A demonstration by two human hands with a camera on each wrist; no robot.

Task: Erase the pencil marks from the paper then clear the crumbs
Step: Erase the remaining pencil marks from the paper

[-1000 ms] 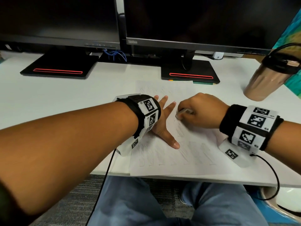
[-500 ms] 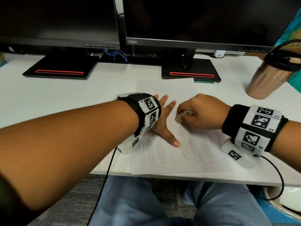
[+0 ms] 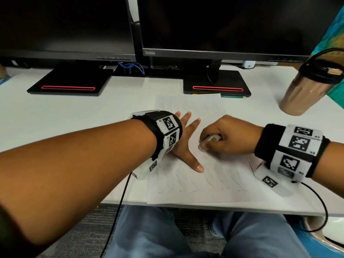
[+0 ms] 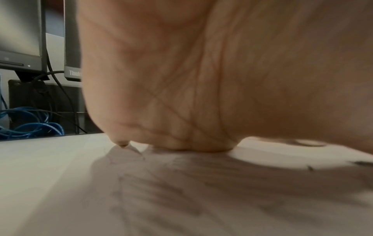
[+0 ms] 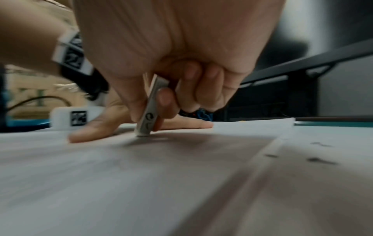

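Note:
A white sheet of paper [image 3: 214, 183] with faint grey pencil strokes lies on the white desk in front of me. My left hand [image 3: 186, 138] lies flat on the sheet, fingers spread and thumb pointing toward me, holding it down. In the left wrist view the palm [image 4: 201, 95] presses onto the paper [image 4: 141, 199]. My right hand [image 3: 229, 136] pinches a white eraser [image 3: 209, 139] between thumb and fingers. In the right wrist view the eraser [image 5: 148, 118] stands tilted with its lower end touching the paper [image 5: 121, 175]. Dark eraser crumbs [image 5: 316, 159] lie on the desk right of the sheet.
Two dark monitors stand at the back on black bases [image 3: 70, 84] [image 3: 216, 84]. A bronze tumbler [image 3: 305, 90] with a black lid stands at the right. Blue cables [image 3: 132, 67] lie between the bases. The desk's front edge [image 3: 223, 208] runs just below the sheet.
My right hand with the eraser has shifted slightly toward me and left across the paper in a rubbing stroke. The left hand stays flat in place.

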